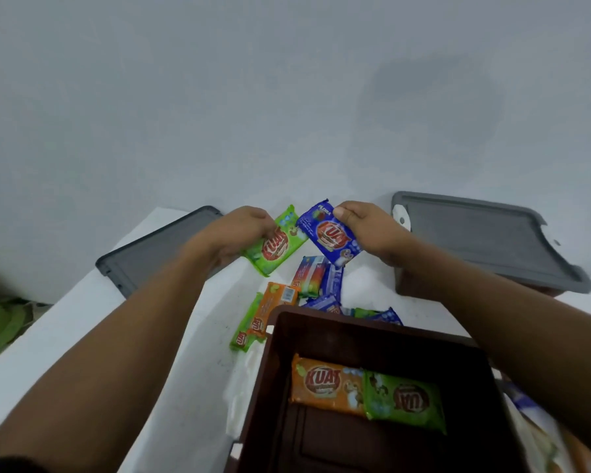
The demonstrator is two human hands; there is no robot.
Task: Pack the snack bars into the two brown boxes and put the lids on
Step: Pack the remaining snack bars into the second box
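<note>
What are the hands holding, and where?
The left hand grips a green snack bar by its left end; right hand pinches a blue snack bar by its right edge.

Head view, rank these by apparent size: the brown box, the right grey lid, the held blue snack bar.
1. brown box, though its nearness to the camera inflates it
2. right grey lid
3. blue snack bar

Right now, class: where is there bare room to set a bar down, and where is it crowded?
Bare: the brown box floor on the near side of the orange bar and green bar lying in it; the white table between the loose bars and the right grey lid. Crowded: the loose bars heaped just past the box's far rim.
</note>
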